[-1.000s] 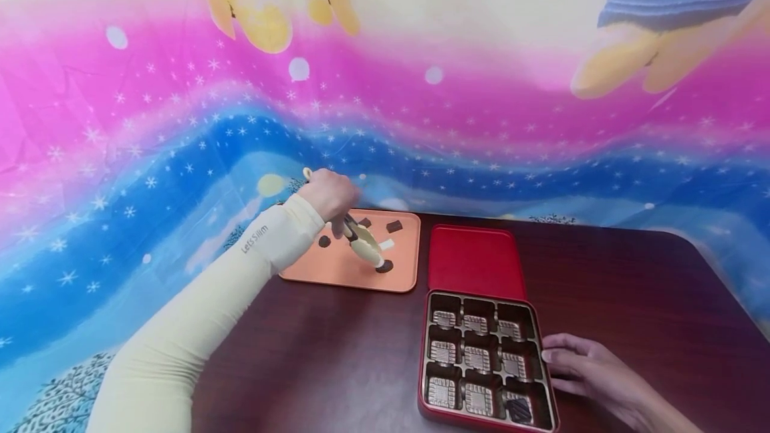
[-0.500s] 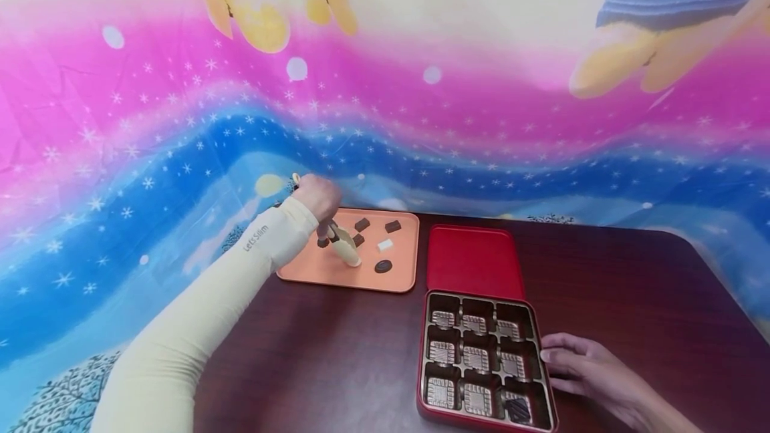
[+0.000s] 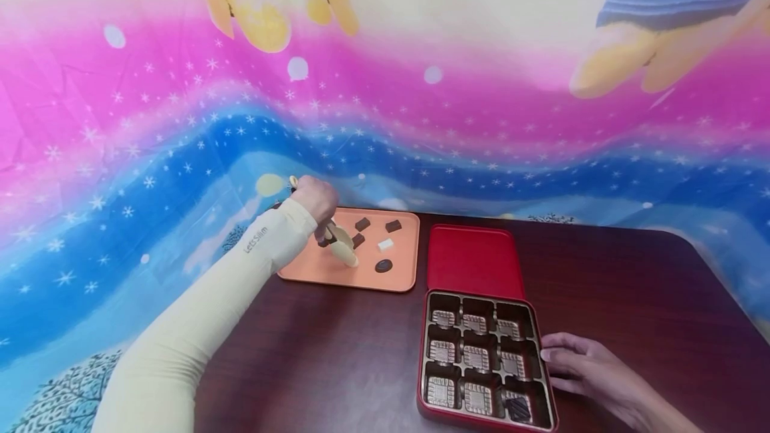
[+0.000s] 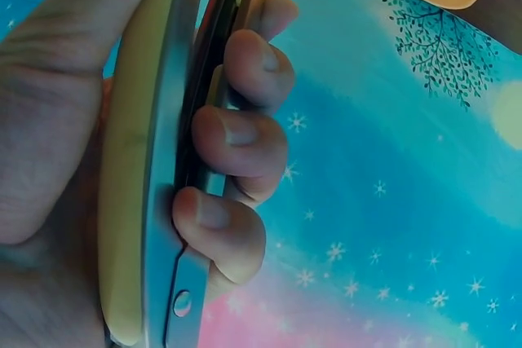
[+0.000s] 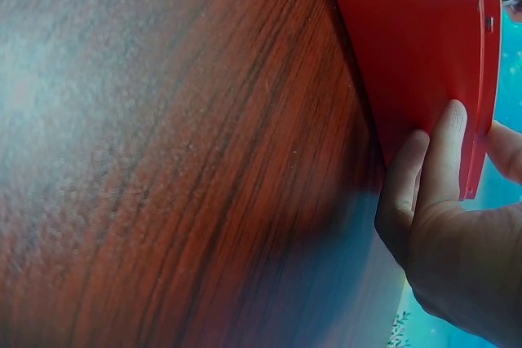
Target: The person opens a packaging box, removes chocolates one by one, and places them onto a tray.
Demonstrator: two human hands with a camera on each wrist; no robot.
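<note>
My left hand (image 3: 317, 200) holds a pair of kitchen tongs (image 4: 167, 152), fingers curled round the cream-and-metal handles. In the head view the cream tips of the tongs (image 3: 344, 254) are low over the orange tray (image 3: 313, 275); nothing shows in them. On the tray lie an oval dark chocolate (image 3: 383, 265), a white chocolate (image 3: 385, 244) and several dark ones, partly hidden by tongs and hand. My right hand (image 3: 592, 369) rests nearly straight fingers against the right side of the red tin (image 5: 416, 55), thumb at its rim. A striped dark chocolate (image 3: 518, 409) sits in the tin's near right compartment.
The red lid (image 3: 475, 260) lies directly behind the tin. Brown wood-grain table (image 3: 313, 359) lies beneath everything. A patterned cloth (image 3: 385, 119) hangs along the back and left edges of the table.
My left hand has moved left with the tongs, whose tips were at the oval chocolate a second ago; the chocolate stays on the tray. My right hand has not moved.
</note>
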